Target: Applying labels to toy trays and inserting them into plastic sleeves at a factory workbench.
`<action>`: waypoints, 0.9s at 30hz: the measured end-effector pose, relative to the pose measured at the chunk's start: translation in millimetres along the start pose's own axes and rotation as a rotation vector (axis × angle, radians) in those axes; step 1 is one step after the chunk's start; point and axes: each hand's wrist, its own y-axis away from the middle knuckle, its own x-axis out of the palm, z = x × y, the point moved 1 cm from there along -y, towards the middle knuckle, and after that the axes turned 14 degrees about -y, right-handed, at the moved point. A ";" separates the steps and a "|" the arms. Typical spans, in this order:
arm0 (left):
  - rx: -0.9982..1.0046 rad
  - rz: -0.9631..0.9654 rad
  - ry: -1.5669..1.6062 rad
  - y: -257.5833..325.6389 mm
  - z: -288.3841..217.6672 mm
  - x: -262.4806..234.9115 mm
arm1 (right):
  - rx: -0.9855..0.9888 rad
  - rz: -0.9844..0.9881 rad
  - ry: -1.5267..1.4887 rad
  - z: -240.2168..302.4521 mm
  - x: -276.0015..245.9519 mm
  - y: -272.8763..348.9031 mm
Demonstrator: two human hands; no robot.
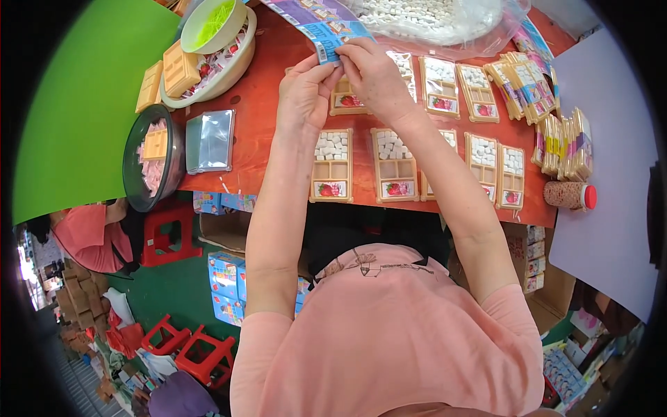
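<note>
Both of my hands grip the near end of a long blue and purple printed strip [333, 29], which runs away over the far side of the table. Fingers of my left hand [304, 92] pinch its lower edge, and my right hand [377, 78] closes on the corner just beside them. Below the hands, light tan compartment trays [340, 170] lie in two rows, each with small white pieces at the far end and a strawberry-printed packet at the near end. My right forearm hides part of some trays.
The red table [260, 121] bears a cream basin [243, 66] of packets, a green bowl [208, 31] with bright strips and a stack of clear sheets [210, 141]. A black basin [146, 181] is at left; filled packs [531, 87] and a red-lidded jar [566, 195] stand right.
</note>
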 end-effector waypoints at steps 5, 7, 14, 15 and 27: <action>0.049 -0.029 -0.108 6.4 -2.6 -3.5 | -0.026 0.037 -0.027 8.7 5.5 -4.4; 0.166 -0.131 -0.195 6.1 -1.9 -0.7 | -0.016 0.046 -0.032 9.1 6.7 -7.9; 0.126 -0.186 -0.285 -2.6 -0.4 -4.7 | -0.028 0.177 0.026 5.0 2.8 -20.2; 0.146 -0.172 -0.332 -2.6 -1.0 -4.7 | -0.028 0.178 0.026 3.4 2.9 -21.4; 0.173 -0.153 -0.534 -17.7 -4.7 -3.5 | -0.107 0.285 0.223 -11.7 6.6 -32.1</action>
